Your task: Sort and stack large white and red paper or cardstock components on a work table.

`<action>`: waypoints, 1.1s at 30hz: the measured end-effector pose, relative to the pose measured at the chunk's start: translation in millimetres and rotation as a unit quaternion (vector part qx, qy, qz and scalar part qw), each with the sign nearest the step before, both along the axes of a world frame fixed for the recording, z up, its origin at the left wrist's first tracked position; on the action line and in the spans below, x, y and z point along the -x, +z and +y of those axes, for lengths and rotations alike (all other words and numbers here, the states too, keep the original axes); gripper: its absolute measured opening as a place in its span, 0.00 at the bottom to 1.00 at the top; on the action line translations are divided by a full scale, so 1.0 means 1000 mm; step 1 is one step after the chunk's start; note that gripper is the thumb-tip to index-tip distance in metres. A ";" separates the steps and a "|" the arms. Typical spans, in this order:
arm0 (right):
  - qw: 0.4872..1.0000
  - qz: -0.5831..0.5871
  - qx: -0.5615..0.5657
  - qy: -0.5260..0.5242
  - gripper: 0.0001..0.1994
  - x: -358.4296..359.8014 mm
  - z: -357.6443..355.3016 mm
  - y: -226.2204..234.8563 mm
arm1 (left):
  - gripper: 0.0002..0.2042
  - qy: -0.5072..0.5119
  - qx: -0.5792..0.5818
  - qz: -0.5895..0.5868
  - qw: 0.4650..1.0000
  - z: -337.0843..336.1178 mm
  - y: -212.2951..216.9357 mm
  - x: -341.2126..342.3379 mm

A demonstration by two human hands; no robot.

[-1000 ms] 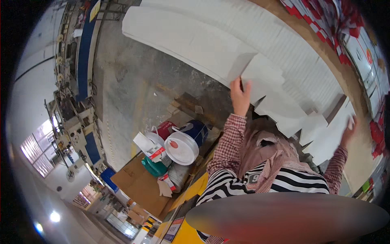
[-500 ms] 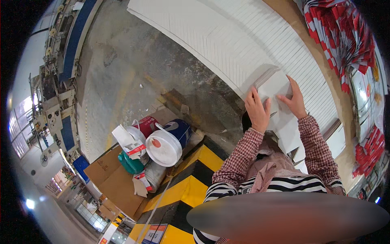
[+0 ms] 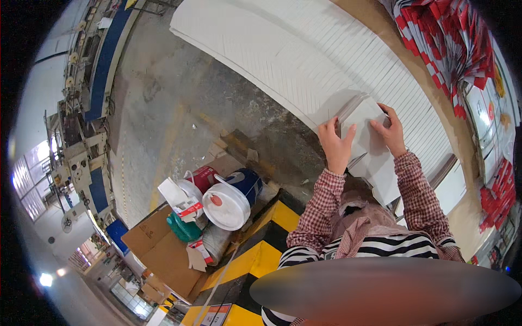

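Observation:
A small stack of white folded card pieces (image 3: 363, 117) lies between my hands, on top of long overlapping rows of white card (image 3: 304, 70). My left hand (image 3: 337, 145) grips the stack's left edge, its thumb pointing up along the near side. At the right edge, my right hand (image 3: 392, 133) presses with bent fingers and thumb. Closer to my body, more white card (image 3: 378, 174) sticks out below the stack. The undersides of the fingers are partly hidden.
Red, white and grey folded packaging (image 3: 448, 41) fans out at the upper right. At the lower left, a cardboard box (image 3: 163, 250) holds tubs and a green bottle (image 3: 184, 227), beside a yellow-and-black striped barrier (image 3: 261, 255). Machinery (image 3: 81, 146) stands far left.
Both hands have shifted slightly on the stack; the left hand has moved a little left and down. The view has turned slightly, so the surroundings shift in the picture.

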State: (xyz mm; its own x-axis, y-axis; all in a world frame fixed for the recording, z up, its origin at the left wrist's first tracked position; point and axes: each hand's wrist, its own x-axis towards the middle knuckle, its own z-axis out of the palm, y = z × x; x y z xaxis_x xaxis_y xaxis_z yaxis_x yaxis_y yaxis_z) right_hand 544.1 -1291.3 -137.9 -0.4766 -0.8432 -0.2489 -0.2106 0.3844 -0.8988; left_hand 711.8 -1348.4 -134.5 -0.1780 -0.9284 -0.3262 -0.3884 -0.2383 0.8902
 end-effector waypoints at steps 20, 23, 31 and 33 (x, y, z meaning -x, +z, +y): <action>0.996 -0.091 0.014 0.002 0.25 0.001 0.005 0.028 | 0.24 0.021 -0.110 0.165 0.980 -0.008 0.021 -0.013; 0.998 -0.058 -0.017 0.015 0.27 0.001 0.016 0.036 | 0.22 0.042 -0.171 0.225 0.958 -0.015 0.013 -0.012; 0.973 0.222 -0.061 -0.027 0.21 0.023 0.199 0.065 | 0.30 -0.036 -0.378 0.373 0.847 -0.006 -0.011 -0.034; 0.943 0.284 -0.160 -0.068 0.21 0.028 0.277 0.065 | 0.31 -0.046 -0.388 0.421 0.819 0.001 -0.012 -0.029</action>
State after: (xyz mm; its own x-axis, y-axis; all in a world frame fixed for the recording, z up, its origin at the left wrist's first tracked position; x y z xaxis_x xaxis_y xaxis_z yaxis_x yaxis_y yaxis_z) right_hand 516.5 -1014.7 -72.5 -0.7084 -0.6891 -0.1524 -0.5518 0.6754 -0.4892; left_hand 740.6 -1347.4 -146.7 -0.7009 -0.4695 -0.5370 0.2365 -0.8632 0.4460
